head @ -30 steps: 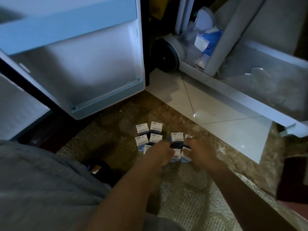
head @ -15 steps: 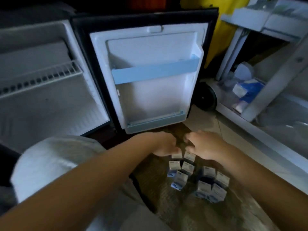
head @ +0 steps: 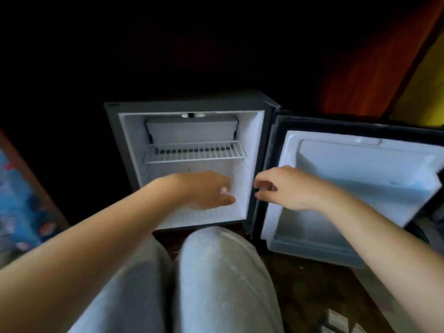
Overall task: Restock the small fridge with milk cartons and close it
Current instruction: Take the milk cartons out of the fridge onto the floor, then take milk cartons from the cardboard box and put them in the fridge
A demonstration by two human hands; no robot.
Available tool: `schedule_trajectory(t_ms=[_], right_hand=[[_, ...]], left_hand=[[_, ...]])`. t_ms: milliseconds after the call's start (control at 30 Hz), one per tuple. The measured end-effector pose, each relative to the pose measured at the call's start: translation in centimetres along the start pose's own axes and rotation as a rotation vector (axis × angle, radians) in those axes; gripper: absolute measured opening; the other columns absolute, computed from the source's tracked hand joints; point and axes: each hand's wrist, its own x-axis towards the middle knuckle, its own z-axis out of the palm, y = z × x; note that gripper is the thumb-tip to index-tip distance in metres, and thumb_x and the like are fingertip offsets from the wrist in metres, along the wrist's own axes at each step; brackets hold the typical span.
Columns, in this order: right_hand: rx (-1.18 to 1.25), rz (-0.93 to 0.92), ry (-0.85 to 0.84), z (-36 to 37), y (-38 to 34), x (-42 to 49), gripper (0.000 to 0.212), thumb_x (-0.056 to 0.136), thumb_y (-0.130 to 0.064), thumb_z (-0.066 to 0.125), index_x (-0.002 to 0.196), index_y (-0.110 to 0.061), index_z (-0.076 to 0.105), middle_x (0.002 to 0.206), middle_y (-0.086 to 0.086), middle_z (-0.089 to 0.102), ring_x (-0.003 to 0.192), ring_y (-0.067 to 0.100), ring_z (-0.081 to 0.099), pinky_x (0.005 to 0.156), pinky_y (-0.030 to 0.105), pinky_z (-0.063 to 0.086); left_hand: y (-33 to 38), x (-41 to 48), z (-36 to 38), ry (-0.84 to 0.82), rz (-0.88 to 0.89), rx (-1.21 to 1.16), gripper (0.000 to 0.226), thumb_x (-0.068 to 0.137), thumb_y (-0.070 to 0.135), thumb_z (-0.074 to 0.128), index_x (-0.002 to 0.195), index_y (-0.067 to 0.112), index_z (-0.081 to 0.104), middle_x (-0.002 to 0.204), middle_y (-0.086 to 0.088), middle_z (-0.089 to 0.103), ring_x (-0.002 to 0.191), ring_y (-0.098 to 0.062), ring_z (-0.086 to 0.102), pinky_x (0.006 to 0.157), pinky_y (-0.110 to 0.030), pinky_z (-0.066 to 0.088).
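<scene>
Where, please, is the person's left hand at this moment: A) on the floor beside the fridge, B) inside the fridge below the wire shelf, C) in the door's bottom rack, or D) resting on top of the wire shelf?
B: the left hand reaches into the lower compartment of the fridge, beneath the wire shelf, while the door stands open to the right.
</scene>
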Motion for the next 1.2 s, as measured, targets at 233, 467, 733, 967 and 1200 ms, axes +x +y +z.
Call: schedule_trajectory(t_ms=[233, 467, 733, 967, 1200], right_hand=[[0.1, -0.28, -0.081, -0.4, -11.0, 6.3, 0.029, 0.092, -0.04, 0.055, 0.115, -0.025, 0.06, 0.108, -0.007, 0.061, 0.099, 0.015, 0.058, 0.091, 0.037, 0.048], [0.113, -0.547, -0.252, 4.6, -23.7, 9.1, 0.032, 0.094, -0.036, 0.053, 0.123, -0.022, 0.056, 0.113, -0.003, 0.061, 0.099, 0.017, 0.058, 0.085, 0.032, 0.048], [-0.006, -0.678, -0.408, 13.6, -34.6, 7.6, 0.029, 0.094, -0.037, 0.053, 0.118, -0.021, 0.059, 0.121, 0.0, 0.058, 0.108, 0.02, 0.057, 0.094, 0.039, 0.048], [0.01, -0.743, -0.592, 21.8, -40.0, 6.4, 0.028, 0.093, -0.031, 0.054, 0.119, -0.02, 0.056, 0.119, 0.004, 0.058, 0.105, 0.024, 0.055, 0.092, 0.04, 0.047], [0.124, -0.824, -0.485, 26.7, -42.1, 6.3, 0.029, 0.091, -0.013, 0.055, 0.12, -0.012, 0.057, 0.117, 0.011, 0.06, 0.102, 0.028, 0.059, 0.088, 0.044, 0.052]], left_hand=[[-9.6, -9.1, -0.2, 0.096, -0.28, -0.089, 0.039, 0.097, 0.042, 0.041, 0.127, 0.019, 0.051, 0.127, -0.001, 0.058, 0.117, -0.021, 0.054, 0.099, -0.03, 0.04], [-16.7, -18.4, 6.1, 0.03, -0.552, -0.275, 0.04, 0.097, 0.039, 0.041, 0.131, 0.019, 0.048, 0.126, -0.002, 0.059, 0.116, -0.021, 0.054, 0.103, -0.037, 0.04], [-20.6, -28.2, 18.5, -0.015, -0.837, -0.44, 0.036, 0.097, 0.039, 0.038, 0.121, 0.018, 0.055, 0.122, -0.001, 0.059, 0.109, -0.02, 0.057, 0.097, -0.037, 0.046], [-20.7, -31.7, 28.3, 0.126, -1.14, -0.549, 0.028, 0.099, 0.025, 0.041, 0.117, 0.01, 0.056, 0.107, -0.007, 0.062, 0.102, -0.027, 0.06, 0.075, -0.028, 0.044], [-20.0, -31.2, 34.1, 0.367, -1.294, -0.612, 0.015, 0.091, 0.027, 0.054, 0.101, 0.019, 0.062, 0.101, 0.001, 0.062, 0.093, -0.019, 0.062, 0.079, -0.034, 0.052]])
